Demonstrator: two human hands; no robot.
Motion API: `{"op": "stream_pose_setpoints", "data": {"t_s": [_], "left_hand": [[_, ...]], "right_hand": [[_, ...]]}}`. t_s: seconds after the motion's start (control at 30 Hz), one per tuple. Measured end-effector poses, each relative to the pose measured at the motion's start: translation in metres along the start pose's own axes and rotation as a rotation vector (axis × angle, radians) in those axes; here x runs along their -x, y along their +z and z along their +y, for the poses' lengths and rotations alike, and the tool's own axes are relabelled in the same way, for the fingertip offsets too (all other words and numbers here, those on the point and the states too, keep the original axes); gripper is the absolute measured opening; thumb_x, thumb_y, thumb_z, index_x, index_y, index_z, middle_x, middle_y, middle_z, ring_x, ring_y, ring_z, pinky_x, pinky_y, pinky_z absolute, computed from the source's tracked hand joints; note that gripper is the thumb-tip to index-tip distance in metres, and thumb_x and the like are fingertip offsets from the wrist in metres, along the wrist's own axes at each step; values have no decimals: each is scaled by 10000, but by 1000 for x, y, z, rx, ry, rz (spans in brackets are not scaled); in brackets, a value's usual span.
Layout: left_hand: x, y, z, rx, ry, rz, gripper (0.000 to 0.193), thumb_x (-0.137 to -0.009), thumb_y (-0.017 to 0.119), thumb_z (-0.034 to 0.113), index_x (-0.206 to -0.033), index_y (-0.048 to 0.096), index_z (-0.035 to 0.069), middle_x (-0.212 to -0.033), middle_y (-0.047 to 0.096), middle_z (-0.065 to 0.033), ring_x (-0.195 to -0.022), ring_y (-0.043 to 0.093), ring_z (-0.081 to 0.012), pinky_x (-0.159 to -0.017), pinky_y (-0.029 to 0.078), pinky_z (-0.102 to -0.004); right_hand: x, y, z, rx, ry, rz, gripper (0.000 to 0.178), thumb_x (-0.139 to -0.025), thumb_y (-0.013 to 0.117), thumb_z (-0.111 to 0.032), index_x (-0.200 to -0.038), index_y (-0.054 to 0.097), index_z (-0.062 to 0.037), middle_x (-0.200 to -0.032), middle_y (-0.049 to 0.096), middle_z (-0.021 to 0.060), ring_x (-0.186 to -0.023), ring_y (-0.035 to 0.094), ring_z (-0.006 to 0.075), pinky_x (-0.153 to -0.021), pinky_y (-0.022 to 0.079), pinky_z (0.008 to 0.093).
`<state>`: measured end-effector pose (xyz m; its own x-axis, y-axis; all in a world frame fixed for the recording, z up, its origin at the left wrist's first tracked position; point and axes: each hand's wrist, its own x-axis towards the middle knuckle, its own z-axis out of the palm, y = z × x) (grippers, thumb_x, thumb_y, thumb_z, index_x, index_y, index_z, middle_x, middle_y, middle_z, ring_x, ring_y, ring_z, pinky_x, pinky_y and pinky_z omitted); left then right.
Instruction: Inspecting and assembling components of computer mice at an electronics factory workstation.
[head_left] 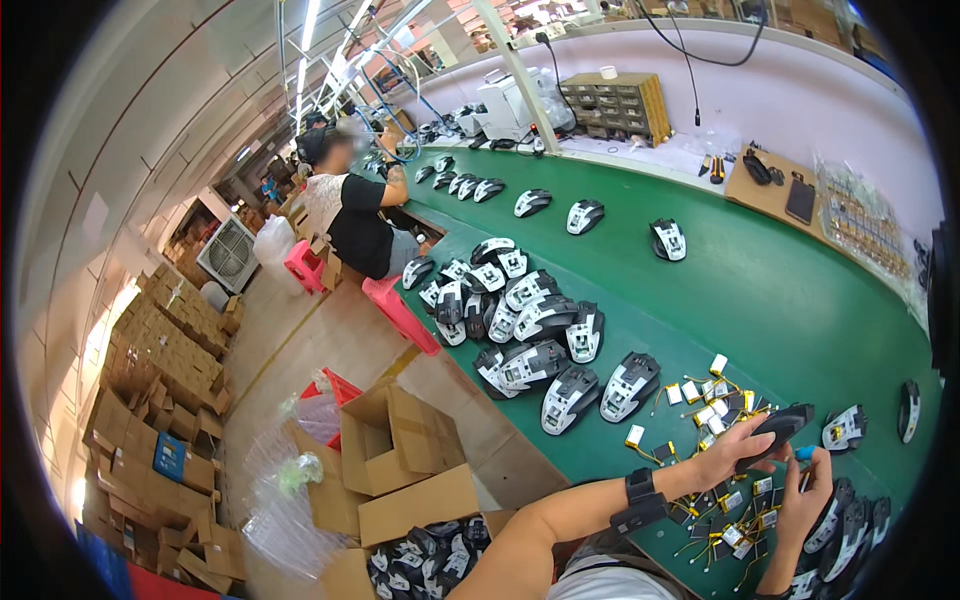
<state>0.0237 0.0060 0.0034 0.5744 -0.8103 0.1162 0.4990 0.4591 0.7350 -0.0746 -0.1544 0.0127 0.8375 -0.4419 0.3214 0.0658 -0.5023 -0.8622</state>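
My left hand (728,455) is wrapped round a black computer mouse (778,432), held tilted above the green bench. My right hand (808,492) is close beside it, fingers bent together, with a blue cover (804,453) on one fingertip. What those fingers hold, if anything, is too small to make out. Beneath and around my hands lies a loose heap of small silver battery packs (718,408) with thin wires. Just beyond, a white-and-black mouse shell (845,428) rests on the bench. More shells (838,530) are bunched by my right forearm.
A pile of mouse shells (520,305) covers the bench to my left. Others stand spaced along the green bench (640,300). Open cardboard boxes (400,440) sit on the floor at left. A co-worker (350,210) sits farther up. A phone (800,198) lies on the back ledge.
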Motion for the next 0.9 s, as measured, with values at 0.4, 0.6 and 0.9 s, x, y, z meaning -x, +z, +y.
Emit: {"op": "stream_pose_setpoints", "data": {"t_s": [0.4, 0.6, 0.9], "left_hand": [[-5, -11, -20, 215, -86, 248, 568, -957, 538, 226, -1446, 291, 77, -1123, 562, -49, -922, 596, -143, -777, 507, -287], [7, 2, 20, 124, -31, 304, 333, -847, 660, 74, -1157, 547, 28, -1042, 643, -67, -945, 636, -162, -843, 517, -327], [-6, 17, 19, 59, -50, 223, 472, -845, 645, 92, -1273, 470, 0, -1204, 591, -156, -1079, 609, -251, -948, 488, -402]], "right_hand": [[11, -7, -17, -406, 196, -32, 185, -873, 603, -3, -1049, 548, -11, -865, 546, -10, -778, 512, 54, -696, 407, 198], [5, 4, -27, -777, 321, -169, 258, -855, 659, -5, -1093, 559, -8, -981, 591, 47, -901, 581, 96, -791, 474, 235], [6, -4, -32, -742, 266, -152, 251, -855, 645, 13, -1089, 555, 1, -977, 604, 50, -758, 545, 35, -618, 437, 181]]}}
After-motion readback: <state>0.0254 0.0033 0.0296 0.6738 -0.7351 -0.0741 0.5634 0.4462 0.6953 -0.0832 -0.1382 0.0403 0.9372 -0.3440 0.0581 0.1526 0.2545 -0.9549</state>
